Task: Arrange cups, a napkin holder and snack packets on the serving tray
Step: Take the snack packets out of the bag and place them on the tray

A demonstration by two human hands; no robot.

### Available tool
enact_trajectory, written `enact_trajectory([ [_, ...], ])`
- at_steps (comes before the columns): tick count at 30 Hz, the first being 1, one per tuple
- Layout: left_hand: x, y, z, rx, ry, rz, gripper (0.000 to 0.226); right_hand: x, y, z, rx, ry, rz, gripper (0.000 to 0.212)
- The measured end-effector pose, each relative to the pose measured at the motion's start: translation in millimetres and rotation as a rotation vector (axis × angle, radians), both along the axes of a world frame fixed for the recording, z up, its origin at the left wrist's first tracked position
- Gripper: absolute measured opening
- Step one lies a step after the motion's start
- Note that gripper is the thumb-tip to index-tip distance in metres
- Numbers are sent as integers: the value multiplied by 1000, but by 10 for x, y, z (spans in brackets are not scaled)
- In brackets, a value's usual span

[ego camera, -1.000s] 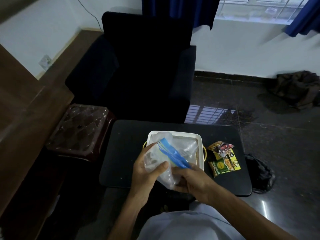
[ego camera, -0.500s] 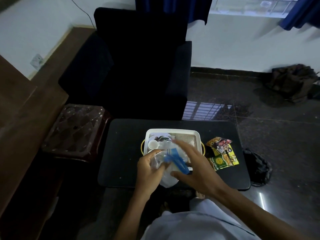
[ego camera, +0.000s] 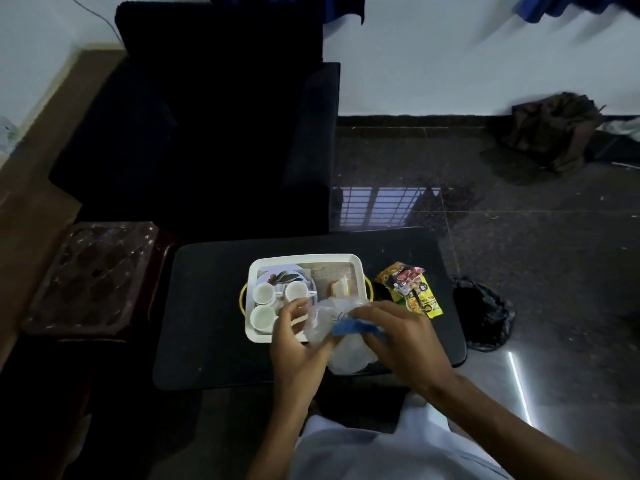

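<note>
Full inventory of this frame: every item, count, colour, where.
tray: 1, white, yellow handles, on table
cups: 3 visible, white, tray's left half
pale item: 1, tray's right part, too blurred to identify
snack packets: overlapping pile, yellow, green, red, on table right of tray
plastic bag: 1, clear with blue strip, over tray's near edge
table: 1, black
armchair: 1, black, behind table
stool: 1, dark red, left of table
black bag: 1, floor right of table
brown cloth: 1, floor by wall
curtains: blue, top edge
left hand: grips plastic bag
right hand: grips bag's blue strip
</note>
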State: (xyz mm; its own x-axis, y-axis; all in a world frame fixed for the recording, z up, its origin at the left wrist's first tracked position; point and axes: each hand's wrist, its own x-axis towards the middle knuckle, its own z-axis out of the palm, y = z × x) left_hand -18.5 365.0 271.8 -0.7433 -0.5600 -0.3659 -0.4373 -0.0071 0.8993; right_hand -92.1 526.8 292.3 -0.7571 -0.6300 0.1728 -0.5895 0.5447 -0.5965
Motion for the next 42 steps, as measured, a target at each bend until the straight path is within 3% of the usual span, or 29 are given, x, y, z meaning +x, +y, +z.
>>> enact_trajectory([
  [3,-155,520,-34,-94,-8,102,53,-251,489,-84,83,128,-162,35],
  [5,-312,902,-27,68,-12,114,44,-371,842,-195,138,202,-194,31],
  [7,-551,1317,-83,226,-26,80,52,-454,1201,-362,164,215,-164,28],
  [9,-792,1647,-180,253,-59,50,53,-513,1499,-556,174,148,-117,30],
  [14,-1444,2387,-660,102,-140,-188,28,-765,2310,-1071,168,-113,-144,47],
  [18,-1986,3027,-1238,-11,-135,-388,23,-1031,2929,-1653,49,-372,-510,63],
  [22,-2470,3689,-1949,-79,-91,-454,19,-1383,3353,-2434,44,-262,-634,75],
  [26,-2810,4074,-2742,-134,-147,-493,16,-1625,3621,-3339,180,-167,-709,59],
  [29,-2932,4143,-3296,-154,-254,-530,13,-1740,3704,-3953,333,-130,-696,52],
  [35,-3062,4162,-4091,-331,-471,-553,21,-1868,3693,-4784,355,-348,-602,54],
  [42,-3060,4349,-4614,-396,-504,-672,17,-2044,3793,-5308,570,-391,-509,57],
])
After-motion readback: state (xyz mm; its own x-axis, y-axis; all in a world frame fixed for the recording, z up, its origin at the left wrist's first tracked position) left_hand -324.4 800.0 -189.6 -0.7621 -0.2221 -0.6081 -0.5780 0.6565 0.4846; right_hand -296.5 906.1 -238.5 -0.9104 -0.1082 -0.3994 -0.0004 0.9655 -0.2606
